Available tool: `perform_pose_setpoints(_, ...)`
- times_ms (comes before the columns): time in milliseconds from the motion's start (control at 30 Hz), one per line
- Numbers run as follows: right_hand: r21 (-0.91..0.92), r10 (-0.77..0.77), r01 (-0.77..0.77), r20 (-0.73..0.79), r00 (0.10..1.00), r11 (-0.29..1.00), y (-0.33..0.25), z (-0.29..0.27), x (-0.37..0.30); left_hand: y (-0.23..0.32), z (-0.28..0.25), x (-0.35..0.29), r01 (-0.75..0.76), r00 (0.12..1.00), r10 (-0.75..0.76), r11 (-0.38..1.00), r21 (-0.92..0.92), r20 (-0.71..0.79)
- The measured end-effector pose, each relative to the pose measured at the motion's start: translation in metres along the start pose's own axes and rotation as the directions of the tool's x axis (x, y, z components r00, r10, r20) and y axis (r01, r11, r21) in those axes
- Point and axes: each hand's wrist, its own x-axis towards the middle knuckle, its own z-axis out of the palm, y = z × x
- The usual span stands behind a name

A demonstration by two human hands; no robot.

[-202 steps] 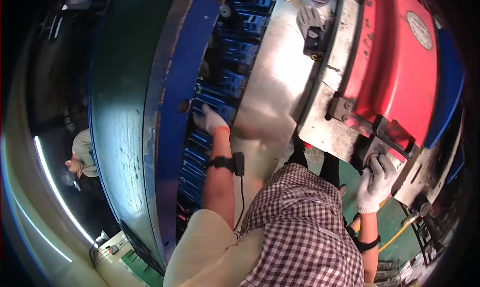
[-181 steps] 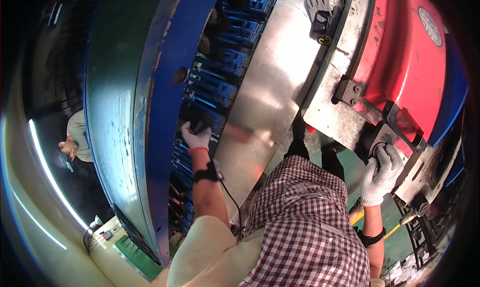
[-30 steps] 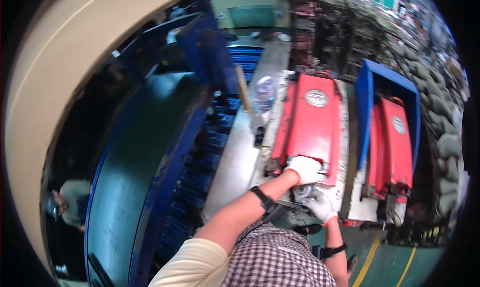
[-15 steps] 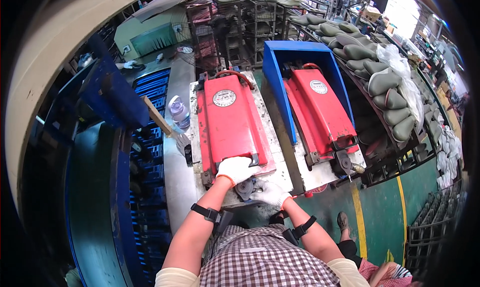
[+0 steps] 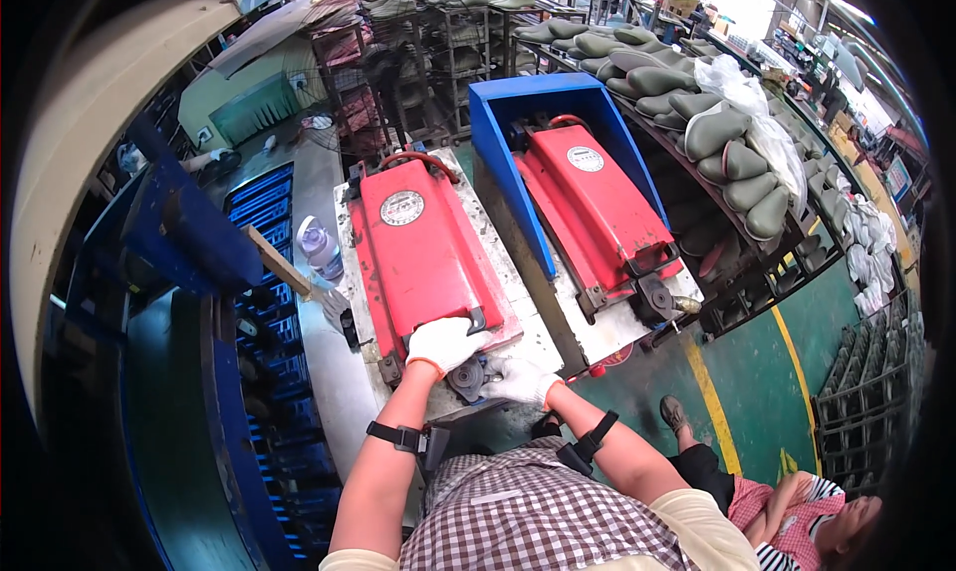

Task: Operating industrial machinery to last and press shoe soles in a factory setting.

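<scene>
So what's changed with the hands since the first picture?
The left hand moved right, from over the blue slats to the black handle of the left red cover. The view swung, bringing in a second red cover. The right hand is still at the round dark knob.

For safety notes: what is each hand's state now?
Left white-gloved hand: over black bent handle of left red boxy cover; closure hidden.
Right white-gloved hand: at dark round fitting; grip cannot be told.

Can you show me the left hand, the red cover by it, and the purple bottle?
Left hand (image 5: 447,344): head view, on the back of its white glove.
Red cover (image 5: 423,262): head view, on its top.
Purple bottle (image 5: 324,253): head view, on its side.
</scene>
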Motion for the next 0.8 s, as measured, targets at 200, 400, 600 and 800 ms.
perform_pose_setpoints(200, -0.035, 0.014, -0.015, -0.017, 1.0, 0.999, -0.0015, 0.0008, -0.0019, -0.0006, 0.0021, -0.0004, -0.004, 1.0, 0.004, 1.0, 0.005, -0.005)
perform_pose_setpoints(400, -0.027, -0.001, 0.0, -0.037, 0.999, 1.0, 0.0027, 0.0024, -0.0009, -0.0041, 0.0067, 0.0019, -0.027, 0.999, 0.027, 1.0, 0.002, -0.032)
perform_pose_setpoints(600, -0.024, -0.005, 0.004, -0.044, 0.999, 1.0, 0.0016, 0.0021, -0.0007, -0.0016, 0.0035, -0.0001, -0.024, 0.999, 0.024, 1.0, 0.003, -0.028)
perform_pose_setpoints(800, -0.027, -0.034, 0.033, -0.076, 0.997, 0.999, 0.0032, 0.0035, -0.0022, -0.003, 0.0063, 0.0004, -0.02, 0.999, 0.02, 1.0, -0.005, -0.031)
